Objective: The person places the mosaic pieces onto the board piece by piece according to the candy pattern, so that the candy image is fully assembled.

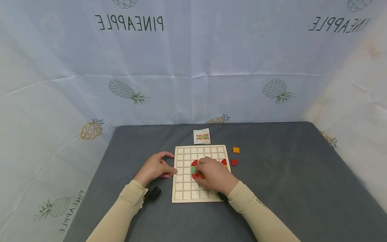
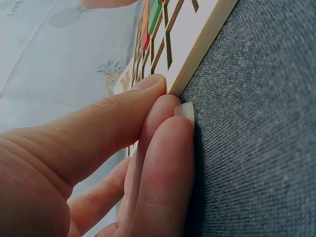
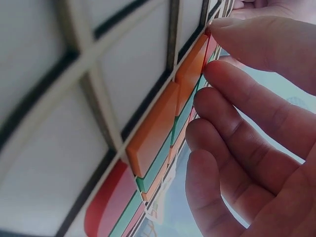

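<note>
A wooden grid board [image 1: 182, 195] lies on the table, with red, orange and green flat pieces set in a band across its middle rows. My left hand [image 1: 156, 167] is at the board's left edge, thumb [image 2: 143, 91] on top and curled fingers against the side, pinching it. Over the coloured band is my right hand [image 1: 217, 175]. Its thumb and index finger pinch a small red piece [image 3: 210, 45] at the left end of the band, low against the board. Orange squares [image 3: 153, 131] and green squares [image 1: 193, 169] sit in cells beside it; my right hand hides much of the band.
A pattern card [image 1: 201, 136] lies beyond the board's far edge. To the right of the board are a loose orange square [image 1: 236, 150] and a loose red quarter-circle [image 1: 234, 162]. The dark grey table [image 1: 287, 185] ends at a pineapple-print curtain [image 1: 193, 97].
</note>
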Motion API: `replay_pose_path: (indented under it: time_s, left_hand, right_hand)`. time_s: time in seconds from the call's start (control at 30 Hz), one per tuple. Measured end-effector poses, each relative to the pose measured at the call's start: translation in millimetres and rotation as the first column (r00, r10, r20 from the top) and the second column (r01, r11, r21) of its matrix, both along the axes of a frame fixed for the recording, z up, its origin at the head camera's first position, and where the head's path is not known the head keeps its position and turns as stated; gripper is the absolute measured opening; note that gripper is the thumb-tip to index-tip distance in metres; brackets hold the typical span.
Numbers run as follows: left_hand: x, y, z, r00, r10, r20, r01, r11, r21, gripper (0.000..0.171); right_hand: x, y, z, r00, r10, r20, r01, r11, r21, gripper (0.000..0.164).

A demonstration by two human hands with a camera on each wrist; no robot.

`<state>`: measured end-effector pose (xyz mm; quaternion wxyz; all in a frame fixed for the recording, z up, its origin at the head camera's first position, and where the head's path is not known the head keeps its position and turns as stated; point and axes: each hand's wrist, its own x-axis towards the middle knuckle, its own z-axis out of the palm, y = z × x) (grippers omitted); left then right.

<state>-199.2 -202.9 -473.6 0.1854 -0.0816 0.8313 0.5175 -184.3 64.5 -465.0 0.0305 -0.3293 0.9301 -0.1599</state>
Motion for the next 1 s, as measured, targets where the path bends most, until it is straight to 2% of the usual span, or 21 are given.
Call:
replay_pose_path:
  time_s: [0.4,0.53,0.73,0.87,1.0]
  left_hand:
    - [1.0,0,-2.7,1.0,0.005,-0.004,-0.005,1.0,-0.008,0.066]
    - [1.5,0,-3.7,1.0,0.0,-0.008,0.0,1.0,0.0,0.066]
    - [2.1,-1,-2.7,0.999,-0.03,-0.029,0.031,0.999,0.036,0.067]
    - [2.5,-2,-1.2,0.999,-0.03,-0.031,0.031,0.999,0.027,0.068]
    - [2.3,-2,-1.6,0.999,-0.03,-0.032,0.031,0.999,0.016,0.069]
  right_hand:
    - [0.9,3,-0.2,1.0,-0.006,-0.01,0.006,1.0,0.0,0.016]
    - [0.9,9,2.1,1.0,-0.013,-0.007,0.013,1.0,-0.027,0.014]
    - [-3.4,37,10.7,0.998,-0.063,-0.013,0.061,0.994,-0.096,0.006]
    - [-3.6,63,14.2,0.994,-0.108,-0.013,0.106,0.99,-0.087,0.006]
    - [3.2,89,16.0,0.991,-0.136,0.01,0.137,0.988,-0.069,0.007]
